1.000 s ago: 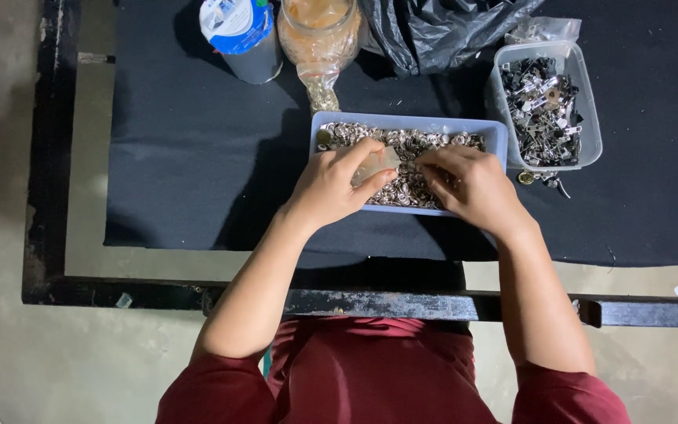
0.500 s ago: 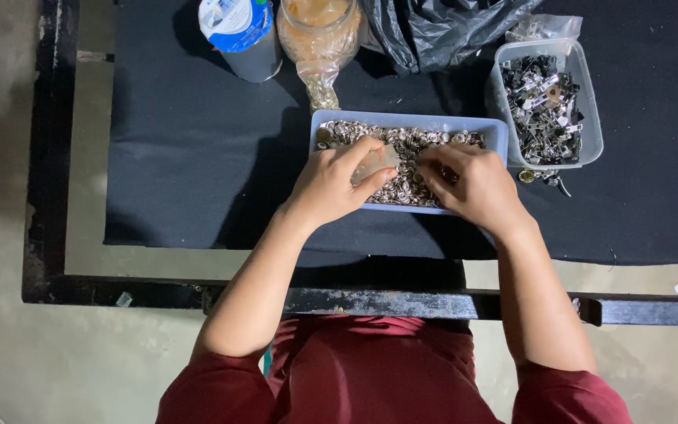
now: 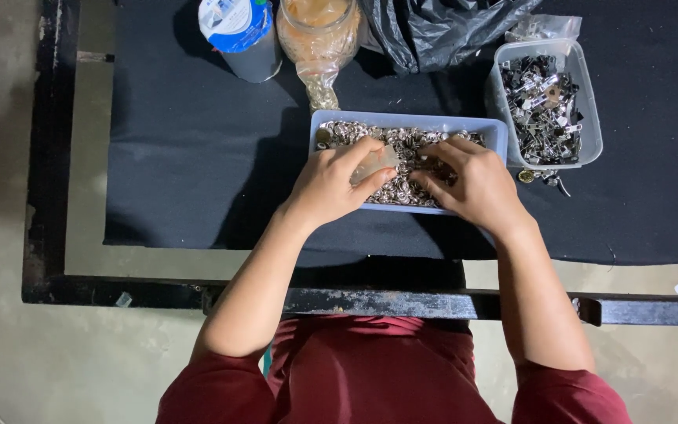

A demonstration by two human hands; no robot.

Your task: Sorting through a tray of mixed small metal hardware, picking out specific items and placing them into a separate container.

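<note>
- Overhead, from the 1 head view, I see both hands inside the pale blue tray (image 3: 496, 129) of small silvery metal pieces (image 3: 402, 141).
- My left hand (image 3: 331, 184) is closed around a small translucent bag (image 3: 376, 163); the bag lies at its fingertips, its long axis slanting up towards the right.
- My right hand (image 3: 472, 180) rests half-curled with fingertips in the pieces; whether it pinches 1 I cannot tell.
- That hand sits just right of the bag, so the left is nearer.
- Black cloth (image 3: 190, 133) covers the metal-framed table; a clear tub of dark clips (image 3: 547, 106), a jar (image 3: 317, 27), a blue-topped container (image 3: 241, 31) and a black plastic bag (image 3: 441, 27) stand behind, over concrete floor.
</note>
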